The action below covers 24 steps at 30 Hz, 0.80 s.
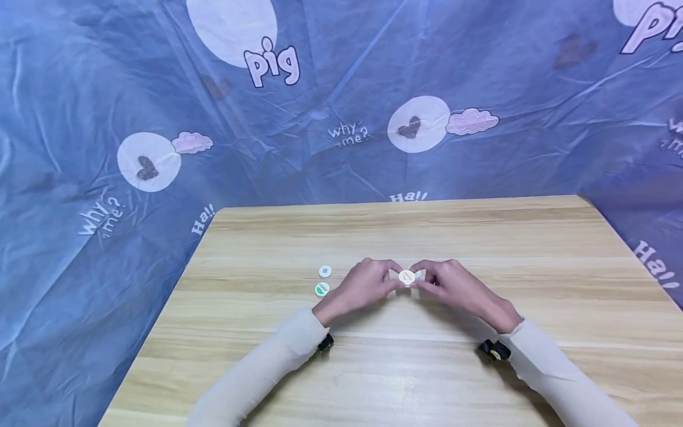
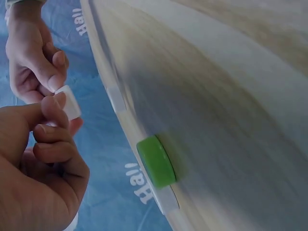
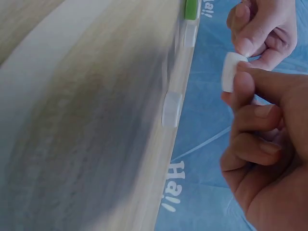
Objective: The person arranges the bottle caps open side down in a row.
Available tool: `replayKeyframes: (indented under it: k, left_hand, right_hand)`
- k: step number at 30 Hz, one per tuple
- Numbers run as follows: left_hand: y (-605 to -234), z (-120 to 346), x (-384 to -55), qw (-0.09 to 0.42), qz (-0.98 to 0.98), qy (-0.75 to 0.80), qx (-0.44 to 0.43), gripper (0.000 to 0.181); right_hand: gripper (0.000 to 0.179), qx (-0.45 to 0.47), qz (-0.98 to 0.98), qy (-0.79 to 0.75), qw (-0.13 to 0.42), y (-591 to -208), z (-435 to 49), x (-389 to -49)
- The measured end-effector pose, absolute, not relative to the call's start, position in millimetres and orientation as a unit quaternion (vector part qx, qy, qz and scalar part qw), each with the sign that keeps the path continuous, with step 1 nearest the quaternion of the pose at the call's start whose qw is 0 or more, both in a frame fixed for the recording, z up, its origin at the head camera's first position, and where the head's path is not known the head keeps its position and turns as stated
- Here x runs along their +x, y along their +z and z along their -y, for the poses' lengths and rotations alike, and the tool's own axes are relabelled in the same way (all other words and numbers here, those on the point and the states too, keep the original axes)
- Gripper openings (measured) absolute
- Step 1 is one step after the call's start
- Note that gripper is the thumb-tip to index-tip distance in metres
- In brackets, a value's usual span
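Observation:
A round white bottle cap point(image 1: 407, 277), with an orange print on its face, is held up over the table. My left hand point(image 1: 367, 282) pinches its left edge between thumb and forefinger, and my right hand point(image 1: 456, 289) pinches the right edge the same way. From the left wrist, the cap point(image 2: 71, 103) shows a plain white side between both sets of fingertips. Left of my left hand, a green cap point(image 1: 322, 289) with a green-and-white top lies on the wood, with a white cap point(image 1: 325, 271) just beyond it. Another white cap point(image 3: 172, 109) lies on the table, partly hidden by my right fingers in the head view.
The wooden table point(image 1: 395, 379) carries the caps. A blue printed cloth point(image 1: 341, 172) hangs behind its far edge and along the left and right sides. Black straps with small devices point(image 1: 495, 351) sit at both wrists, below the light sleeves.

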State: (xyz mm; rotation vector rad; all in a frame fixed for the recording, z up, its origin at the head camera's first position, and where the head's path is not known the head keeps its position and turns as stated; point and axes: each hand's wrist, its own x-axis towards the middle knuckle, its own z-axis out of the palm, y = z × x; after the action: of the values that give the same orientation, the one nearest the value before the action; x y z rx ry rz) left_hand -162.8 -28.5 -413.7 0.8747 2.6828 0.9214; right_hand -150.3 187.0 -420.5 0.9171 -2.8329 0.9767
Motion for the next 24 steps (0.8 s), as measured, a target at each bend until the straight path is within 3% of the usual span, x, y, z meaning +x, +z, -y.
replayKeyframes:
  k: [8,24]
  left_hand:
    - [-422,14,-164,0.057,-0.918,0.229,0.319,0.030]
    - [-426,-3,-164,0.062,-0.925,0.145,0.345,0.015]
  right_hand:
    - [0.025,0.287,0.910,0.298,-0.030,-427,-193,-151]
    - [0.023,0.296,0.911,0.283,-0.051,-435,-199,-149]
